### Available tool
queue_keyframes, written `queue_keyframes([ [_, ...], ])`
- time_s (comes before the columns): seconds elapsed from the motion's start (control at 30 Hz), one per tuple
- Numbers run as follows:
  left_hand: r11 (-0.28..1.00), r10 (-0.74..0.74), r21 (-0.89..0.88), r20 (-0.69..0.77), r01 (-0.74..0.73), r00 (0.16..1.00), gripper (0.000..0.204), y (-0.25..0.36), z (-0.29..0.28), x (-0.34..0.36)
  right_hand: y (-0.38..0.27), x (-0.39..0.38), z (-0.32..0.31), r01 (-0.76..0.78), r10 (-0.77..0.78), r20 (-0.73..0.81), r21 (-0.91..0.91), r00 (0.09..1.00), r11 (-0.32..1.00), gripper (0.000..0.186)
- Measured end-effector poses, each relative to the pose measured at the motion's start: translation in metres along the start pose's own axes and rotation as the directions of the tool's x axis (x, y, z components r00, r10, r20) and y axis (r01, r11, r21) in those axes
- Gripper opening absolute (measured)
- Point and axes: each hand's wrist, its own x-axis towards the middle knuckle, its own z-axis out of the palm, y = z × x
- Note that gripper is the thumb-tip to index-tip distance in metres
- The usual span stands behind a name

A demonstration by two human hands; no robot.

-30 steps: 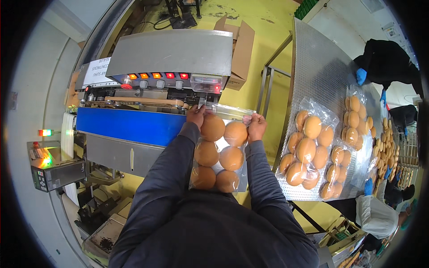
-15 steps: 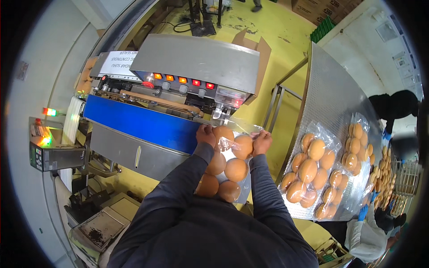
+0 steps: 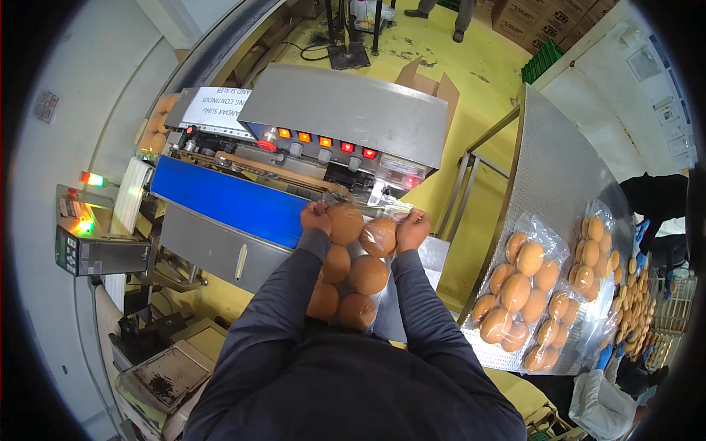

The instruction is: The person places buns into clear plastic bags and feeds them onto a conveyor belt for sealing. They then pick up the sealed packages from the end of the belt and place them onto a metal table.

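Observation:
My left hand (image 3: 317,217) pinches the upper left corner of a clear plastic bag of round brown buns (image 3: 368,274). The bag's upper right corner is gripped by my right hand (image 3: 413,229), so its top edge is stretched between both. That edge lies against the intake end of a band sealing machine (image 3: 346,110) with a grey metal housing and lit buttons. Several buns sit in two columns inside the bag, the lowest close to my body. Left of my left hand runs the machine's blue conveyor belt (image 3: 228,202).
On the right, a metal table (image 3: 548,169) carries bagged buns (image 3: 515,290) and many loose buns farther off. Co-workers stand along it, one with a white sleeve (image 3: 603,404). A small control box (image 3: 103,253) is at left. A person's legs (image 3: 462,18) show beyond the sealer, near an open carton (image 3: 434,84).
Both hands have carried the bag leftward along the sealer, its top edge now nearer the blue belt. My view has shifted slightly. More of the far person's legs shows.

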Motion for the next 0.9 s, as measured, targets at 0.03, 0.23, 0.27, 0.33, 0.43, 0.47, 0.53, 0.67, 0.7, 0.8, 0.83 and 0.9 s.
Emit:
queue_keyframes([
  [0.03, 1.000, 0.000, -0.018, -0.016, -0.001, 1.000, 0.024, -0.004, -0.005, 0.004, -0.005, -0.006, 0.005, 0.036, -0.036, -0.008, -0.030, 0.999, 0.999, 0.018],
  [0.23, 0.994, 0.090, 0.060, -0.010, -0.089, 0.996, 0.026, 0.008, -0.034, 0.031, -0.018, -0.023, 0.035, 0.123, -0.129, -0.057, -0.096, 0.990, 0.988, 0.017],
  [0.27, 0.997, 0.076, 0.006, 0.013, -0.076, 0.997, 0.027, 0.005, -0.041, 0.036, -0.025, -0.030, 0.040, 0.128, -0.133, -0.053, -0.098, 0.990, 0.987, 0.017],
  [0.33, 0.994, 0.054, -0.101, 0.067, -0.047, 0.996, 0.029, -0.001, -0.055, 0.049, -0.040, -0.044, 0.050, 0.019, -0.019, -0.003, 0.020, 1.000, 1.000, 0.017],
  [0.43, 0.990, 0.074, -0.121, 0.063, -0.066, 0.995, 0.034, -0.033, -0.088, 0.071, -0.061, -0.072, 0.063, -0.039, 0.029, 0.099, 0.104, 0.995, 0.994, 0.023],
  [0.47, 0.996, 0.051, -0.076, 0.151, -0.040, 0.987, 0.034, -0.028, -0.094, 0.069, -0.053, -0.079, 0.065, -0.028, 0.013, 0.098, 0.149, 0.995, 0.988, 0.023],
  [0.53, 1.000, 0.002, 0.023, 0.332, -0.010, 0.943, 0.037, -0.009, -0.115, 0.059, -0.039, -0.096, 0.063, -0.001, -0.018, 0.081, 0.234, 0.997, 0.972, 0.027],
  [0.67, 0.960, -0.076, -0.165, 0.627, 0.228, 0.775, 0.045, -0.041, -0.170, 0.049, -0.067, -0.173, 0.055, -0.236, 0.121, 0.421, 0.234, 0.899, 0.943, 0.048],
  [0.7, 0.947, -0.111, -0.143, 0.692, 0.287, 0.714, 0.046, -0.027, -0.185, 0.046, -0.064, -0.184, 0.054, -0.241, 0.142, 0.425, 0.190, 0.894, 0.952, 0.049],
  [0.8, 0.884, -0.148, -0.158, 0.798, 0.440, 0.584, 0.051, -0.009, -0.224, 0.053, -0.059, -0.220, 0.057, -0.280, 0.199, 0.456, 0.117, 0.867, 0.953, 0.051],
  [0.83, 0.870, -0.145, -0.169, 0.810, 0.463, 0.569, 0.052, -0.006, -0.232, 0.057, -0.058, -0.234, 0.059, -0.309, 0.219, 0.459, 0.131, 0.861, 0.942, 0.052],
  [0.9, 0.853, -0.167, -0.162, 0.816, 0.497, 0.553, 0.052, 0.000, -0.251, 0.069, -0.066, -0.254, 0.065, -0.388, 0.285, 0.486, 0.124, 0.826, 0.913, 0.052],
])
